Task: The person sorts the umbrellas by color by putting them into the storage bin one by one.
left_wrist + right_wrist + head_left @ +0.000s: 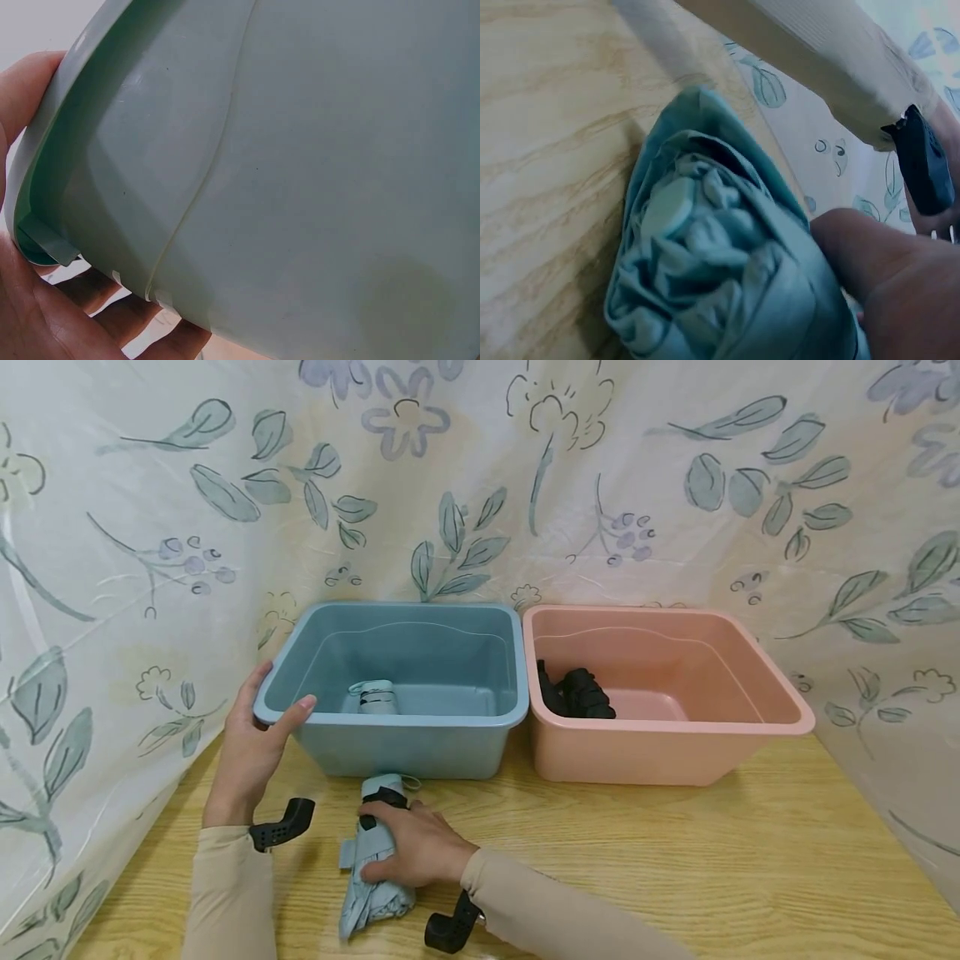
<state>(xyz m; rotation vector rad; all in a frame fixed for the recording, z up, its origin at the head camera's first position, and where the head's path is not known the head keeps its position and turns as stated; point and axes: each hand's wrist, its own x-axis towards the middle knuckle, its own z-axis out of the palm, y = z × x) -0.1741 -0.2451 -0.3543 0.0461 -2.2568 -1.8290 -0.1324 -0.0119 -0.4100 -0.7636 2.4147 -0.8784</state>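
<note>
My left hand (pixel 251 747) grips the left front corner of the blue bin (pixel 420 720), thumb over the rim and fingers around the outside; the left wrist view shows the bin wall (pixel 300 150) close up. With my right hand (pixel 420 843) I hold a folded light-blue umbrella (pixel 375 877) in front of the bin, its handle end toward the bin. Its gathered cloth (pixel 720 247) fills the right wrist view, with my thumb along one side. Inside the blue bin lies a light-blue rolled item (pixel 377 697) with black marks, partly hidden by the front wall.
A pink bin (pixel 667 727) stands right beside the blue one, with black folded items (pixel 585 695) at its left end. Both bins rest on a wood-grain table (pixel 600 852). A floral curtain (pixel 480 468) hangs behind and along both sides.
</note>
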